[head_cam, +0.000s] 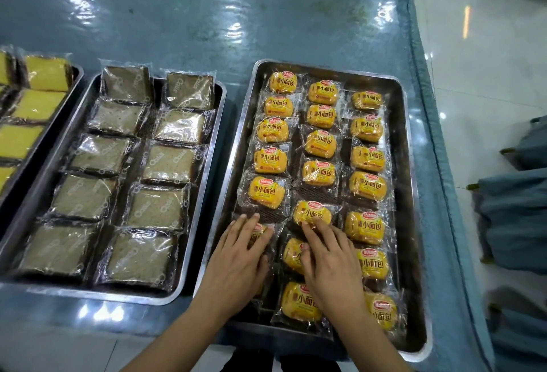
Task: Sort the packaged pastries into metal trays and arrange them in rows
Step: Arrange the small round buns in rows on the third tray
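A person's left hand (pixel 241 256) and right hand (pixel 328 256) lie flat, fingers released, on wrapped orange buns (pixel 310 214) ranked in three rows in the right metal tray (pixel 414 253). The left hand hides most of one bun. Beside it, a middle tray (pixel 204 194) holds brown cake slices (pixel 157 209); a third tray (pixel 74 75) of yellow cakes (pixel 35 103) is cut off at the surface's (pixel 177 16) left edge.

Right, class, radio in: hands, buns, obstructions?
Left hand flat on a bun pack. Right hand flat on middle-row packs. Right tray: three rows. Nothing obstructing.
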`<state>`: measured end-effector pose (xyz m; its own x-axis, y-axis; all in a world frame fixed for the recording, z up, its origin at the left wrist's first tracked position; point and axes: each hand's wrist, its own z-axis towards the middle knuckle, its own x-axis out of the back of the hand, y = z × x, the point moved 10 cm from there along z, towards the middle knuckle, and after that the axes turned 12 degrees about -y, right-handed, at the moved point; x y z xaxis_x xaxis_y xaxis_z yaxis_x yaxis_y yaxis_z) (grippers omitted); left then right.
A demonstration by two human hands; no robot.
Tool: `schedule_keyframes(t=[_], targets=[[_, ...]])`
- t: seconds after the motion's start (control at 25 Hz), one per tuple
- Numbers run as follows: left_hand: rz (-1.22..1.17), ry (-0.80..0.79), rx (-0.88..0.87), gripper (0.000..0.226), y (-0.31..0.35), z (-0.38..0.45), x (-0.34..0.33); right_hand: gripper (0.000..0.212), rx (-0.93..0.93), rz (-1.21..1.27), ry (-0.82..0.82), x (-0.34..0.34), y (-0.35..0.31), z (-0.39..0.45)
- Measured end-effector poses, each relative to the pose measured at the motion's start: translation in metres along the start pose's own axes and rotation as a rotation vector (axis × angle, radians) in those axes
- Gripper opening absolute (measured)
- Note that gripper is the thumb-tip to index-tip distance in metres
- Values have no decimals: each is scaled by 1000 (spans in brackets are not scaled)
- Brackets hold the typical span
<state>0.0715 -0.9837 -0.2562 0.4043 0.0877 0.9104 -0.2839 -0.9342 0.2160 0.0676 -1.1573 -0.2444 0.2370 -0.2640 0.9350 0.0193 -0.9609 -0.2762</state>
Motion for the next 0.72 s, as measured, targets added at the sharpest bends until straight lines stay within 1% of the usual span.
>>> schedule_keyframes(t=[0.16, 0.36, 0.44, 0.52, 0.6, 0.72], targets=[[-9, 1, 5, 54, 1, 0, 3, 54, -23, 9, -31, -1, 2, 8], [-33, 65, -18, 51, 4, -15, 6, 53, -14, -10, -46, 4, 6, 16], [-20, 76, -20, 47, 4, -18, 4, 50, -24, -6, -10, 11, 10, 12], [-18, 102, -8, 43, 4, -19, 4, 44, -91, -3, 65, 24, 25, 2], [-21, 119, 5, 44, 6, -19, 7, 40, -208, 4, 120, 33, 48, -10], [-15, 112, 5, 43, 7, -20, 7, 45, -325, -11, 111, 32, 75, -25]])
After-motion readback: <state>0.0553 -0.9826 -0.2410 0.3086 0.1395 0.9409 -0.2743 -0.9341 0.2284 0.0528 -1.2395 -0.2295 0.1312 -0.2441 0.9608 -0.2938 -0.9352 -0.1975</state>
